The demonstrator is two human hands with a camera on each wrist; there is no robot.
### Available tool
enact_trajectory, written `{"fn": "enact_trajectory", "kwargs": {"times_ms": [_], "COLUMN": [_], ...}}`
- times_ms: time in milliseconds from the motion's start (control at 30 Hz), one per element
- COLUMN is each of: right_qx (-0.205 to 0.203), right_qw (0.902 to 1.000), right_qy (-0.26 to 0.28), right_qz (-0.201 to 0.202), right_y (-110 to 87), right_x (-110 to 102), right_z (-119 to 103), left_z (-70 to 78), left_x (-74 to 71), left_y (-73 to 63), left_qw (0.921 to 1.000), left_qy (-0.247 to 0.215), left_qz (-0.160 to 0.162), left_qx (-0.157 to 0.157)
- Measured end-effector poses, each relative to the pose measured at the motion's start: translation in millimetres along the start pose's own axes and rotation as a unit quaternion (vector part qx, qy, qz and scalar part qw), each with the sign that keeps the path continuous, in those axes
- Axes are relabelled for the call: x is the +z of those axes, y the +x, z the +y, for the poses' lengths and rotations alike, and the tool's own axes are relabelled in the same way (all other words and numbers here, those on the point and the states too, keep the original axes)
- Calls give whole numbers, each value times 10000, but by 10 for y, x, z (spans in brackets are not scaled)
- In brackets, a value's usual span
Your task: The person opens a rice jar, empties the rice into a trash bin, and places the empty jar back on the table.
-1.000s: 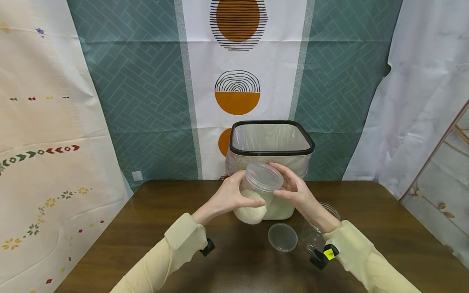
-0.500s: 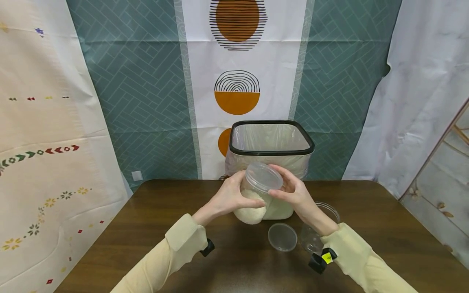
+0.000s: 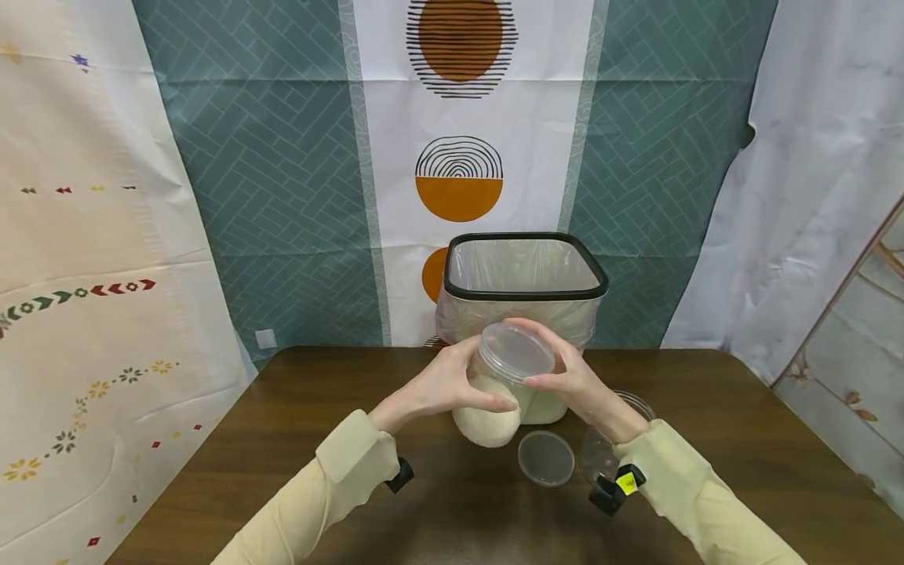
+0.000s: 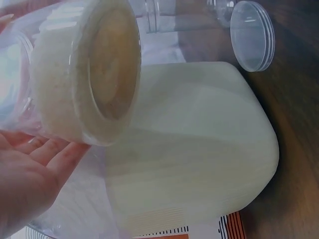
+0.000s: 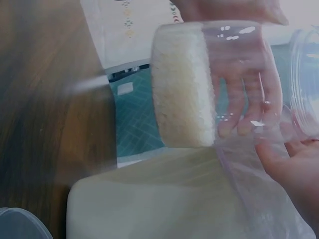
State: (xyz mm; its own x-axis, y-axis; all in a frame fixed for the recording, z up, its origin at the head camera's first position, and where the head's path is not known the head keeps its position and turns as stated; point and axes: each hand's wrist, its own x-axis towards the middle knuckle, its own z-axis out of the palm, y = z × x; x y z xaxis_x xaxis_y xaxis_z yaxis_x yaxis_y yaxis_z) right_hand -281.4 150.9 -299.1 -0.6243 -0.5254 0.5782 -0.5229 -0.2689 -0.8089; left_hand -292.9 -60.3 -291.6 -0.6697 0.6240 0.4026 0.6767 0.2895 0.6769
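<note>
A clear plastic jar (image 3: 489,420) is held tilted above the table, its lower part filled with white grains that look like rice (image 5: 182,87). My left hand (image 3: 446,384) grips the jar body, fingers behind it and thumb across the front. A clear lid (image 3: 518,351) sits on the jar's mouth. Around that lid's rim curl the fingers and thumb of my right hand (image 3: 574,377). Below, a second clear lid (image 3: 546,459) lies flat on the table. Beside it lies another clear jar (image 3: 596,453), partly hidden by my right forearm.
Directly behind the hands stands a cream bin (image 3: 544,406) with a black rim (image 3: 523,296) and a plastic liner. The brown wooden table (image 3: 339,377) reaches back to a patterned curtain (image 3: 282,196).
The held jar has dropped slightly and shifted a little to the right with my left hand. My right hand first shifted its thumb left along the lid, then back right.
</note>
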Motion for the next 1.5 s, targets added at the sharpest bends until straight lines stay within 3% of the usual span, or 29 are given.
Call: {"fn": "enact_trajectory", "kwargs": {"times_ms": [233, 433, 800, 1167, 1500], "right_qx": [-98, -339, -37, 45, -205], "right_qw": [9990, 9980, 9997, 9982, 9988], "right_qy": [-252, -279, -240, -355, -259], "right_qz": [-354, -458, -29, 481, 356], "right_y": [7, 4, -68, -68, -22], "right_x": [-75, -111, -87, -25, -36], "right_z": [-22, -32, -26, -25, 16], "left_z": [15, 11, -34, -31, -20], "left_x": [16, 2, -39, -32, -32], "left_y": [6, 12, 7, 24, 27], "left_qw": [9998, 9996, 9991, 9991, 9996], "left_qy": [175, 252, 204, 135, 108], "left_qz": [1, 90, 360, 375, 273], "left_qx": [137, 69, -6, -168, 8]}}
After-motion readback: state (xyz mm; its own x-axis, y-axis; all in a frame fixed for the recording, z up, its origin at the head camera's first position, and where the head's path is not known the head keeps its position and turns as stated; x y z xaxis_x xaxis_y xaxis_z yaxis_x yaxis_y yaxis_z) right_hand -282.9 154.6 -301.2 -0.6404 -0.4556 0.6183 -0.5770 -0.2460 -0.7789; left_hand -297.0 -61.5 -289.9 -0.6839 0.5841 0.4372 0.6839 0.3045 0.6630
